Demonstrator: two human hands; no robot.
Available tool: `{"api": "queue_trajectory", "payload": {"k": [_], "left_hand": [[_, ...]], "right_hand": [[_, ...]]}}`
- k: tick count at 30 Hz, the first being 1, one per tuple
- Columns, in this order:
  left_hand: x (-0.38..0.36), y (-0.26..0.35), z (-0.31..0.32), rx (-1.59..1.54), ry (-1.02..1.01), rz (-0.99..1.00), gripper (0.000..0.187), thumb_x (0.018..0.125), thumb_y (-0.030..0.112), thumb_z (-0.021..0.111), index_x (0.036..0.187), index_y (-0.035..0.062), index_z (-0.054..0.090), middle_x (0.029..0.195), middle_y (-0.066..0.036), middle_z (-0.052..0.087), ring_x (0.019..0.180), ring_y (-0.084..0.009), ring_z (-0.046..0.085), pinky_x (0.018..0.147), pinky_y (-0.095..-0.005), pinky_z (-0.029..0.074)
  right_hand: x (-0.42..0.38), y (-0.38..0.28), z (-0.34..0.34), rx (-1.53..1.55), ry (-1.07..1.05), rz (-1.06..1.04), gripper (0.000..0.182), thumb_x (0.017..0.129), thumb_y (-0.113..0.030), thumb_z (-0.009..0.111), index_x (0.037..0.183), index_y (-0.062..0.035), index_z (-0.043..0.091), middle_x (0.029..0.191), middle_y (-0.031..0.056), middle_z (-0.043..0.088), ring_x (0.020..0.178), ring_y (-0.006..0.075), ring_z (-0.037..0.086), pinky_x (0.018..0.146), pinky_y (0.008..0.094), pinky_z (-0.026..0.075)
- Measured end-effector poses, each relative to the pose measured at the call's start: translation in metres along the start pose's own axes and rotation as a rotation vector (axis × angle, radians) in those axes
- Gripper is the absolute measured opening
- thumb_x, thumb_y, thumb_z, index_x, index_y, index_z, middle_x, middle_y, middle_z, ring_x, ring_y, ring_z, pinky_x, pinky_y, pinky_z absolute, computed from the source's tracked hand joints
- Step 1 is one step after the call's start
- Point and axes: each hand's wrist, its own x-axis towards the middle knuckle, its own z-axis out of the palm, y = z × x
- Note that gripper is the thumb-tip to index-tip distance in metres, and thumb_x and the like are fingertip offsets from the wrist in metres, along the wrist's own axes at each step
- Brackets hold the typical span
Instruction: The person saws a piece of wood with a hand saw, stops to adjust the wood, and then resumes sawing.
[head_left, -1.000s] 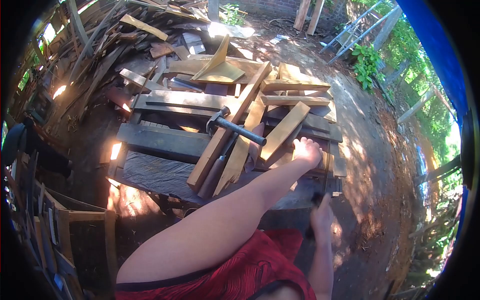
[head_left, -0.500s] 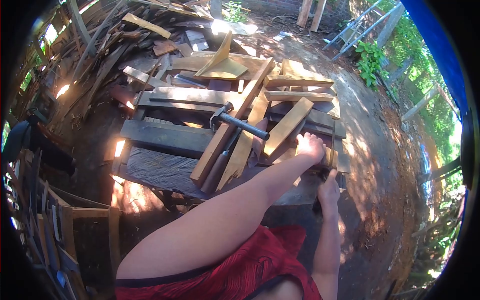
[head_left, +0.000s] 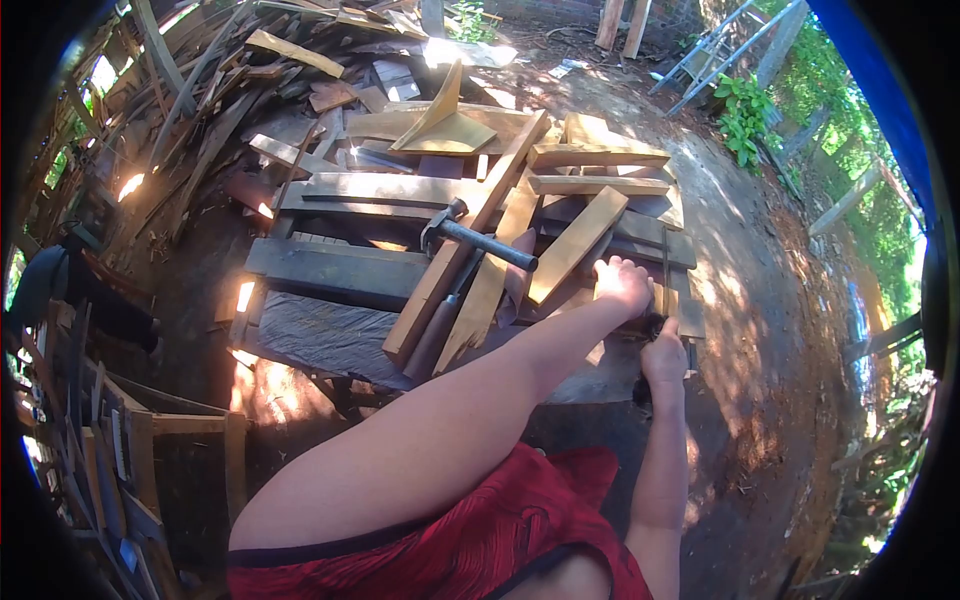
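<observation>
My left hand is closed over a small light wood piece at the right end of the bench and presses it down. Just to its right, my right hand is wrapped around the dark handle of what looks like a handsaw. Its thin blade is seen edge-on, running away from me beside the wood. Whether the teeth touch the wood cannot be made out. A claw hammer lies across a long beam, left of my hands. Beside that beam rests a dark-handled tool, partly hidden.
Planks, such as a pale board, are strewn over the low wooden bench. A curved wood piece sits at the back. Scrap wood is piled at left, and a ladder leans at back right.
My right hand has pushed forward, away from me, with the saw handle, coming closer to my left hand. My left hand stays on the wood. The hammer has not moved.
</observation>
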Motion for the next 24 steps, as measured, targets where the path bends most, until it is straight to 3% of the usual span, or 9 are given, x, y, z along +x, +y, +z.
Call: {"api": "queue_trajectory", "payload": {"k": [2,4,8,11,14,18,24], "left_hand": [[-0.001,0.000,0.000,0.007,-0.009,-0.023,0.035,0.094,0.033,0.039,0.105,0.0147,0.067,0.103,-0.007,0.063,0.106,-0.0232,0.052,0.090,-0.0456,0.034],[0.000,0.000,-0.001,0.008,-0.015,-0.021,0.036,0.094,0.034,0.039,0.106,0.0146,0.067,0.103,-0.007,0.063,0.106,-0.0231,0.052,0.090,-0.0456,0.034],[0.003,-0.001,0.004,0.037,-0.018,0.000,0.037,0.094,0.035,0.038,0.106,0.0140,0.066,0.103,-0.006,0.063,0.105,-0.0228,0.052,0.090,-0.0462,0.034],[0.004,-0.001,0.008,0.057,-0.012,0.028,0.038,0.094,0.036,0.038,0.106,0.0140,0.066,0.104,-0.006,0.063,0.105,-0.0227,0.053,0.090,-0.0467,0.034],[0.003,0.000,0.003,0.064,-0.034,0.014,0.037,0.094,0.037,0.038,0.108,0.0168,0.066,0.106,-0.005,0.063,0.106,-0.0223,0.052,0.091,-0.0466,0.034],[0.001,0.001,0.002,0.029,-0.012,0.012,0.036,0.093,0.035,0.040,0.103,0.0138,0.067,0.104,-0.007,0.063,0.106,-0.0237,0.052,0.090,-0.0497,0.034],[0.004,-0.001,0.008,0.055,-0.005,0.014,0.037,0.094,0.037,0.038,0.104,0.0155,0.066,0.103,-0.005,0.063,0.105,-0.0227,0.052,0.090,-0.0470,0.035]], "right_hand": [[-0.007,0.003,0.005,0.000,-0.064,0.031,0.060,0.081,-0.008,0.048,0.137,-0.0005,0.025,0.101,0.0311,0.060,0.094,0.0476,0.058,0.081,0.0545,0.043],[-0.039,0.025,0.017,-0.027,0.040,-0.042,0.058,0.081,-0.007,0.050,0.133,0.0025,0.028,0.092,0.0302,0.062,0.086,0.0454,0.061,0.078,0.0535,0.045],[-0.132,0.037,0.014,-0.063,-0.065,0.033,0.060,0.081,-0.012,0.054,0.134,0.0017,0.028,0.089,0.0294,0.062,0.082,0.0464,0.061,0.074,0.0552,0.045],[-0.124,0.042,0.007,-0.021,-0.109,0.057,0.060,0.081,-0.012,0.054,0.133,0.0020,0.028,0.089,0.0290,0.063,0.082,0.0461,0.061,0.074,0.0551,0.045],[-0.064,0.025,0.005,0.017,-0.022,-0.048,0.052,0.083,-0.012,0.052,0.128,0.0023,0.032,0.089,0.0286,0.063,0.083,0.0448,0.061,0.074,0.0535,0.046],[-0.012,0.007,0.010,-0.010,0.033,0.031,0.044,0.083,-0.011,0.051,0.123,0.0008,0.035,0.088,0.0282,0.063,0.086,0.0443,0.061,0.076,0.0533,0.046],[-0.104,0.031,0.013,0.006,-0.053,0.026,0.055,0.081,-0.012,0.053,0.129,0.0016,0.030,0.088,0.0288,0.063,0.083,0.0447,0.062,0.075,0.0546,0.046]]}}
